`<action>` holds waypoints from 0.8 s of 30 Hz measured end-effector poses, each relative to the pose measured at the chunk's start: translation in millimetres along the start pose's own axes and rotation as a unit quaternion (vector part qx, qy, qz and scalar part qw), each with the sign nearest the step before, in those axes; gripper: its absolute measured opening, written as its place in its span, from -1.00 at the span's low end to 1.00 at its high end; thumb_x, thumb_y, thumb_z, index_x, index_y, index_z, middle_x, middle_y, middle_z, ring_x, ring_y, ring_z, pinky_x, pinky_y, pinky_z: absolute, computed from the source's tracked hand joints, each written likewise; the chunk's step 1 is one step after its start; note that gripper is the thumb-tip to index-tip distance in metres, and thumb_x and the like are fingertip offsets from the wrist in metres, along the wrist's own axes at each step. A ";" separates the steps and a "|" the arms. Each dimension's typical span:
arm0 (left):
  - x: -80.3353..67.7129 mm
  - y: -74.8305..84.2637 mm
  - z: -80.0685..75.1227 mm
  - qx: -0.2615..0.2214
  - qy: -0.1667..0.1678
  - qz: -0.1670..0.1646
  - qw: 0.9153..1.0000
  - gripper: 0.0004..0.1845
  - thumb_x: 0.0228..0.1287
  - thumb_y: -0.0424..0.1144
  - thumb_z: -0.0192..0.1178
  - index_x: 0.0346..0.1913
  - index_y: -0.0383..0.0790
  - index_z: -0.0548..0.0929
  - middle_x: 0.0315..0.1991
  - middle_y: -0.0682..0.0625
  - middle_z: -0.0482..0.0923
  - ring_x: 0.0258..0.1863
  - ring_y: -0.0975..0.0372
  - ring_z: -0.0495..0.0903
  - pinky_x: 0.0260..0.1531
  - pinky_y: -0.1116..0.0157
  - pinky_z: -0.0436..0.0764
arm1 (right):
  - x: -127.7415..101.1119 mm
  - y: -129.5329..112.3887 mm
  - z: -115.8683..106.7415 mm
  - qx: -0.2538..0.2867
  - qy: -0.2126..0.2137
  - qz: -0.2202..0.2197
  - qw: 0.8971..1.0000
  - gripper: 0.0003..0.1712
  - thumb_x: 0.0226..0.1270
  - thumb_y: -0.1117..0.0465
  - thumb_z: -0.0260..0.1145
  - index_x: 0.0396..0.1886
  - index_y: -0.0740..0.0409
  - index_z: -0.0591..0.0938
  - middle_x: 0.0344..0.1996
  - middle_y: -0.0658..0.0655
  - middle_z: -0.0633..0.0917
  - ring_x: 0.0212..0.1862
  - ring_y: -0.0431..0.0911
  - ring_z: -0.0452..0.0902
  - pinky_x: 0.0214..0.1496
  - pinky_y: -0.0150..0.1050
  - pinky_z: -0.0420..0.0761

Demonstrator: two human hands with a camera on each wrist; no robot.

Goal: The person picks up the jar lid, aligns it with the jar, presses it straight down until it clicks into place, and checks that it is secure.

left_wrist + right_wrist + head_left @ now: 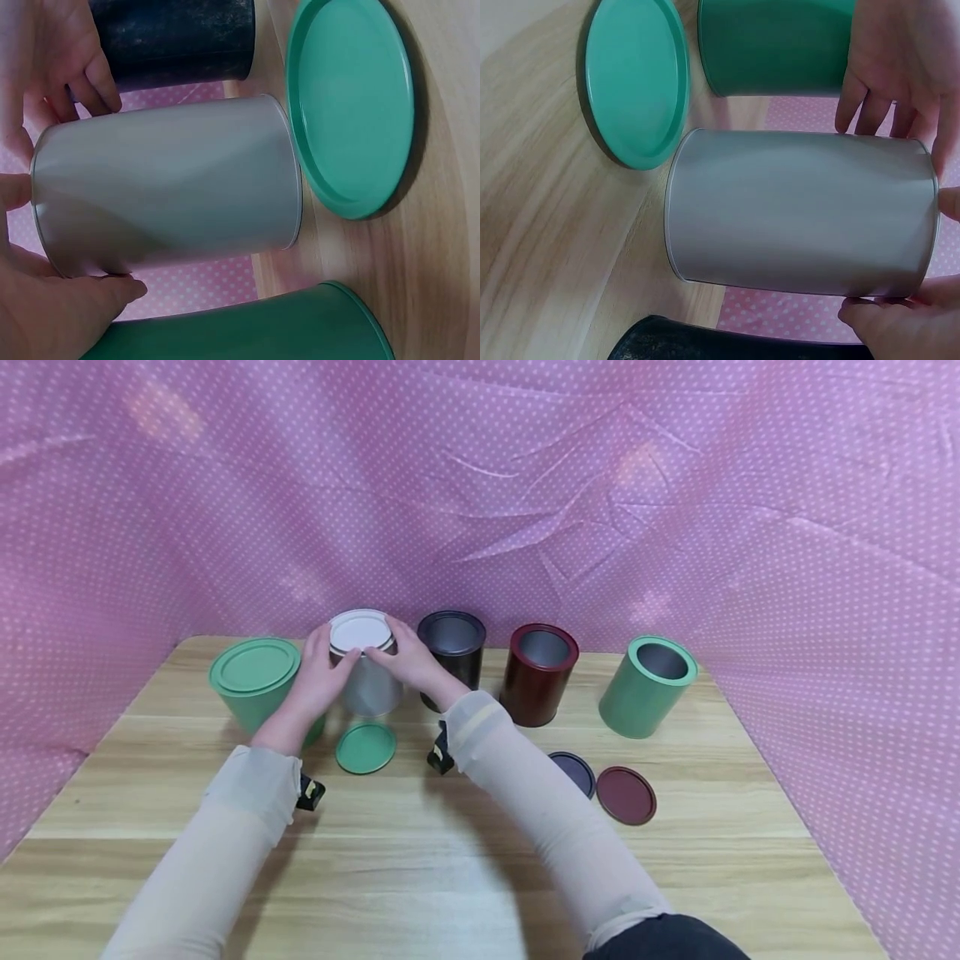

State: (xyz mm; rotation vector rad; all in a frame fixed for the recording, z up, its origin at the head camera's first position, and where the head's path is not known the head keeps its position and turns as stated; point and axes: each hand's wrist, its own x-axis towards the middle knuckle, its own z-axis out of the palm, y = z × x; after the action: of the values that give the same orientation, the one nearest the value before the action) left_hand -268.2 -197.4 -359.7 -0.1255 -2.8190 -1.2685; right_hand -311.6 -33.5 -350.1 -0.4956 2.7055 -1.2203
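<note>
Right of the fingers (399, 637), a black can (463, 662), red can (536, 689) and green can (647, 693) stand on the worktop (360, 860); a pink curtain (480, 468) hangs behind.

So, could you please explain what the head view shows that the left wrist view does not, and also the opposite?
Only the head view shows the red can, the open green can at far right, the red lid, the dark lid and the white top of the grey can.

Only the left wrist view shows the palm side of the right hand.

Both show the grey can, the right hand, the left hand, the dark can, the loose green lid, some of the lidded green can, the wooden table and the pink cloth.
</note>
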 end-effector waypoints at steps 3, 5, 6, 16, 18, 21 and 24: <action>-0.2 -0.1 0.8 0.005 0.006 -0.003 1.000 -0.15 0.50 0.07 -0.15 0.51 -0.40 -0.27 0.51 -0.40 -0.36 0.48 -0.29 -0.20 0.41 -0.26 -0.03 | -0.3 0.9 -0.7 -0.004 -0.004 -0.001 1.000 -0.17 0.42 -0.07 0.16 0.54 0.10 0.08 0.52 0.13 0.14 0.53 -0.03 0.02 0.54 -0.18 0.12; -0.8 0.6 1.3 0.007 0.010 -0.006 1.000 -0.15 0.50 0.06 -0.14 0.51 -0.41 -0.26 0.51 -0.40 -0.35 0.48 -0.29 -0.19 0.41 -0.25 -0.03 | -1.2 1.3 -1.3 -0.001 -0.006 -0.001 1.000 -0.17 0.42 -0.07 0.16 0.54 0.09 0.08 0.52 0.12 0.14 0.53 -0.04 0.01 0.54 -0.18 0.11; -0.9 1.0 1.6 0.007 0.011 -0.007 1.000 -0.15 0.49 0.06 -0.14 0.51 -0.41 -0.26 0.51 -0.40 -0.34 0.48 -0.29 -0.19 0.41 -0.25 -0.03 | -1.7 1.5 -1.6 0.002 -0.007 -0.001 1.000 -0.17 0.42 -0.07 0.16 0.54 0.08 0.08 0.52 0.11 0.14 0.54 -0.05 0.00 0.54 -0.18 0.10; -5.1 5.5 4.1 0.010 0.021 -0.019 1.000 -0.15 0.47 0.07 -0.14 0.52 -0.39 -0.25 0.52 -0.38 -0.32 0.49 -0.25 -0.18 0.42 -0.22 -0.01 | -6.3 -1.9 -2.0 -0.010 -0.004 -0.005 1.000 -0.18 0.40 -0.06 0.14 0.54 0.11 0.10 0.52 0.13 0.15 0.53 -0.03 0.01 0.54 -0.18 0.10; -6.0 6.4 4.5 0.012 0.025 -0.017 0.999 -0.15 0.47 0.06 -0.13 0.52 -0.40 -0.24 0.52 -0.38 -0.31 0.49 -0.25 -0.17 0.42 -0.22 -0.01 | -7.2 -3.0 -2.4 -0.013 -0.001 -0.008 1.000 -0.18 0.39 -0.04 0.15 0.53 0.13 0.10 0.51 0.15 0.16 0.53 -0.02 0.02 0.54 -0.17 0.11; -8.2 7.8 5.1 0.014 0.035 -0.013 0.999 -0.15 0.46 0.04 -0.10 0.52 -0.40 -0.20 0.52 -0.37 -0.27 0.49 -0.25 -0.14 0.42 -0.21 0.01 | -8.7 -3.3 -2.5 -0.014 -0.001 -0.008 1.000 -0.17 0.39 -0.05 0.15 0.53 0.13 0.10 0.51 0.15 0.16 0.53 -0.02 0.02 0.54 -0.17 0.12; -10.4 8.6 5.5 0.012 0.044 -0.011 0.999 -0.16 0.45 0.03 -0.07 0.52 -0.40 -0.17 0.52 -0.36 -0.21 0.49 -0.24 -0.10 0.42 -0.20 0.04 | -10.5 -2.4 -2.2 -0.009 -0.003 -0.005 1.000 -0.17 0.39 -0.06 0.15 0.54 0.09 0.10 0.52 0.10 0.15 0.54 -0.04 0.01 0.54 -0.17 0.11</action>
State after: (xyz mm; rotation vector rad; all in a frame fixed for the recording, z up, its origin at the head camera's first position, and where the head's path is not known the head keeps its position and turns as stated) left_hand -257.1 -188.2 -357.7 -0.0357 -2.7666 -1.2134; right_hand -301.7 -29.8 -347.0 -0.5139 2.7146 -1.1946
